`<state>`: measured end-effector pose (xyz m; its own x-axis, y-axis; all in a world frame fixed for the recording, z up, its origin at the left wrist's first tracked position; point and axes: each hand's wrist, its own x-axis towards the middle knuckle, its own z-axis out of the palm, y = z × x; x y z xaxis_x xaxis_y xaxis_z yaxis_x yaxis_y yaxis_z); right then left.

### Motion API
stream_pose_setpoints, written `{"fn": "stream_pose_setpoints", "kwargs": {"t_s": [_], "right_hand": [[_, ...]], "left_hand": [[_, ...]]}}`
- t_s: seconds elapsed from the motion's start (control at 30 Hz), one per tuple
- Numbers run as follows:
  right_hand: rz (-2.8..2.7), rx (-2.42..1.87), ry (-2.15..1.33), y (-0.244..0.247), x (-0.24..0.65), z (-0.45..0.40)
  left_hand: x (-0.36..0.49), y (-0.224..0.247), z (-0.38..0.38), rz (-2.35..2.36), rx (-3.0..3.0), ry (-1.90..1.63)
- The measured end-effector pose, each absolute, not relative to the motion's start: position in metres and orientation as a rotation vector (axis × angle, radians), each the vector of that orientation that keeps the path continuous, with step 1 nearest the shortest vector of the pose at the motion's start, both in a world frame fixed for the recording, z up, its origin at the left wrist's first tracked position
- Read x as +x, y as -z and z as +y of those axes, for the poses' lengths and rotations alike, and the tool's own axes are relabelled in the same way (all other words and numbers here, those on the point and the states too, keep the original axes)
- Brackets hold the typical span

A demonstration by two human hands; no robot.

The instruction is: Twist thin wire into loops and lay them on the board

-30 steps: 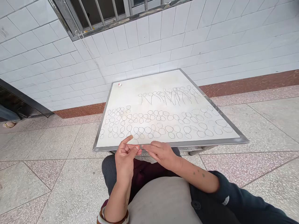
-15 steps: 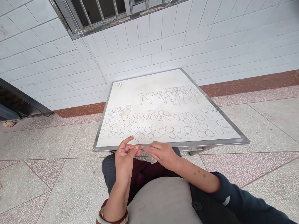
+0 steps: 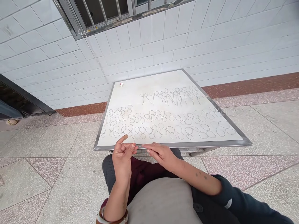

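Over the near edge of a white table (image 3: 151, 77) with a grey metal rim, my left hand (image 3: 123, 155) pinches a thin dark wire loop (image 3: 131, 137) between thumb and fingertips; its index finger points up and away. To its right, my right hand (image 3: 161, 155) has its fingers stretched toward the left fingertips, with a small gap between the hands. The right thumb lies under the fingers; whether anything thin is between them is too small to tell. Rows of thin wire figure-eights (image 3: 173, 132) cover the near half of the tabletop. Looped wires with long tails (image 3: 173, 96) lie farther back.
A small red and white object (image 3: 121, 84) sits at the table's far left corner. Behind the table rises a white tiled wall (image 3: 149, 49) with a barred window (image 3: 105, 12). My legs are beneath the near edge. A dark doorway is at far left.
My left hand has shifted slightly left, and the gap between the fingertips of both hands has widened. The right thumb has parted somewhat from its fingers. The view has moved slightly.
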<state>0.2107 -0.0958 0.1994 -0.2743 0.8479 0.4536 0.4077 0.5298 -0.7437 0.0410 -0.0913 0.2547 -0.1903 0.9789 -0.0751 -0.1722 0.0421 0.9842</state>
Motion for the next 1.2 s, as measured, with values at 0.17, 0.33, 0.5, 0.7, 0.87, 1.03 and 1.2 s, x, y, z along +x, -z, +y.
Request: {"fn": "stream_pose_setpoints", "kwargs": {"t_s": [0.17,0.33,0.5,0.7,0.87,1.03,1.2], "right_hand": [[-1.867,-1.044,-0.695,-0.203,0.211,-0.097],[-1.912,-1.014,-0.665,-0.202,0.212,-0.097],[-2.044,-0.928,-0.473,-0.198,0.217,-0.094],[-1.950,-1.025,-0.628,-0.202,0.218,-0.095],[-1.951,-1.038,-0.603,-0.201,0.216,-0.095],[-2.004,-1.020,-0.436,-0.197,0.216,-0.094],[-1.967,-1.034,-0.420,-0.198,0.217,-0.093]], "left_hand": [[0.041,-0.255,-0.091,1.265,0.961,-1.405],[0.040,-0.253,-0.090,1.295,0.956,-1.442],[0.037,-0.254,-0.090,1.301,0.928,-1.457],[0.030,-0.259,-0.088,1.322,0.921,-1.504],[0.028,-0.261,-0.089,1.348,0.919,-1.537],[0.027,-0.261,-0.089,1.331,0.928,-1.565],[0.025,-0.260,-0.088,1.309,0.921,-1.547]]}}
